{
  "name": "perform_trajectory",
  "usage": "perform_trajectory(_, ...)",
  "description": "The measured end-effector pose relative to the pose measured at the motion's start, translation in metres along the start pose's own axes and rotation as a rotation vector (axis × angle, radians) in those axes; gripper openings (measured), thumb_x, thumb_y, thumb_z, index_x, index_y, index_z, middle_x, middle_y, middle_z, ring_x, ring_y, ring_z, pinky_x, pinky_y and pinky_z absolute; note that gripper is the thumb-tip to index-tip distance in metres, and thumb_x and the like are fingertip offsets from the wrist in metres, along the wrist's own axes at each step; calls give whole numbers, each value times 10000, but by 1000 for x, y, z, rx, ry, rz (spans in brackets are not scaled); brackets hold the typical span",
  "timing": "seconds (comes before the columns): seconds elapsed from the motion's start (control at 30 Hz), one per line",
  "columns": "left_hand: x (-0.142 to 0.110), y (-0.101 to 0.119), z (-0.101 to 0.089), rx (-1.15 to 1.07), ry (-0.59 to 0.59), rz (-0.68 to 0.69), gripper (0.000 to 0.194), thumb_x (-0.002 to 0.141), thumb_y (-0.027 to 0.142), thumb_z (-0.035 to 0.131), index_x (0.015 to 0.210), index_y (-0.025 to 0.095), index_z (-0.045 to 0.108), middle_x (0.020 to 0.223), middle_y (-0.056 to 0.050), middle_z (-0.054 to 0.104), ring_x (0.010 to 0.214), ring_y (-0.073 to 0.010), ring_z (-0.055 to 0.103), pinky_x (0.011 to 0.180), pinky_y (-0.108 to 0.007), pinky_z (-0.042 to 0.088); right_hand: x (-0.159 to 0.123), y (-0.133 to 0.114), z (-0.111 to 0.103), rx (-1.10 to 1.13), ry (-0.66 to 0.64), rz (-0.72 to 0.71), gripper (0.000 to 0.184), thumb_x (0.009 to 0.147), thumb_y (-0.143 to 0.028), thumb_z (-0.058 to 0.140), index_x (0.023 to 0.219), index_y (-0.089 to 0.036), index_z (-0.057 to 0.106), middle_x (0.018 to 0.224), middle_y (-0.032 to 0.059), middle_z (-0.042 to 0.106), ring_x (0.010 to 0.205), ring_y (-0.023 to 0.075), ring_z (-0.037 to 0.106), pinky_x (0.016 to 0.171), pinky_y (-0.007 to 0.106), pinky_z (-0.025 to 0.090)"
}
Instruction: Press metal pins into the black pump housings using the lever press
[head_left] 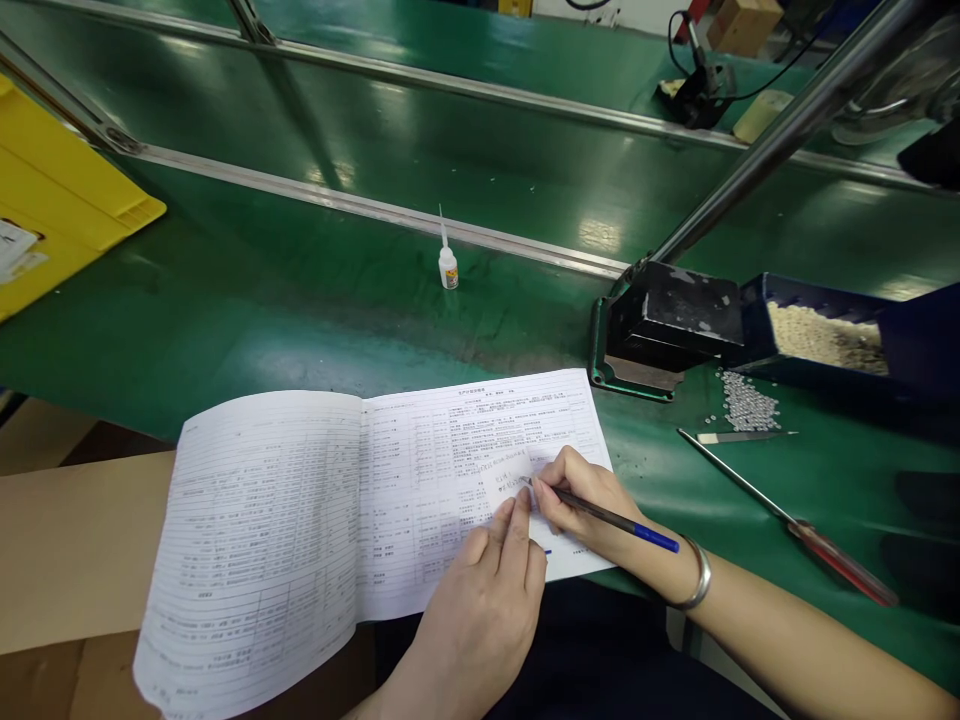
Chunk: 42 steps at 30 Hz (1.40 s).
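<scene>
An open booklet (409, 480) with printed tables lies at the front edge of the bench, its left page curling over the side. On the right page rests a small handwritten slip of paper (504, 472). My right hand (589, 490) is closed around a pen (619, 518) with a blue cap on its rear end; the tip meets the slip. Beside it, my left hand (495, 580) lies flat, fingertips pressing the slip's lower edge against the page. A silver bangle (699, 575) circles my right wrist.
A small white bottle (448, 268) stands behind the booklet. To the right are a black weighted stand base (675, 310), a blue bin (817, 340) of pale pieces, a pile of small clear parts (748, 402), tweezers (742, 437) and a red-handled screwdriver (840, 560). A yellow bin (67, 190) sits left.
</scene>
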<state>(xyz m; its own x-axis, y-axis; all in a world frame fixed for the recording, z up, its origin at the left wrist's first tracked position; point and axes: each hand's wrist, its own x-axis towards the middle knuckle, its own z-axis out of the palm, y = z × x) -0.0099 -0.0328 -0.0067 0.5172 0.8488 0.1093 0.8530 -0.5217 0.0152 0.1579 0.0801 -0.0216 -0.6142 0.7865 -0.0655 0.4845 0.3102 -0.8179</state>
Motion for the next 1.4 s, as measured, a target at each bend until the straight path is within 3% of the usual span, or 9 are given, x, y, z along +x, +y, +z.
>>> perform_trajectory(0.3, 2, 1, 0, 8, 4, -2, 248, 981, 172, 418, 1070, 65, 623, 1391, -280, 568, 1291, -328, 582, 872, -381, 515, -1, 1, 0, -12, -10, 7, 159, 926, -246, 536, 803, -226, 437, 650, -46, 551, 522, 90, 498, 495, 197, 356)
perform_trajectory(0.63, 0, 1, 0, 3, -13, -2, 227, 978, 171, 437, 1075, 68, 614, 1439, -293, 513, 1307, -338, 566, 843, -379, 506, -1, 0, 2, 57, -37, 135, 196, 943, -297, 529, 807, -239, 400, 558, -66, 570, 465, 104, 534, 493, 210, 385)
perform_trajectory(1.13, 0, 0, -2, -12, -22, -1, 221, 974, 163, 434, 1062, 67, 612, 1409, -285, 547, 1290, -335, 582, 864, -385, 492, 1, -2, 1, 6, -2, 102, 199, 905, -264, 532, 772, -243, 385, 548, -62, 551, 454, 100, 487, 469, 208, 354)
perform_trajectory(1.4, 2, 0, -3, 1, -28, -3, 222, 963, 156, 436, 1069, 68, 610, 1440, -295, 510, 1291, -331, 582, 833, -374, 511, -2, 3, 4, 86, -22, 173, 187, 940, -291, 540, 816, -244, 407, 545, -71, 599, 459, 106, 570, 491, 203, 416)
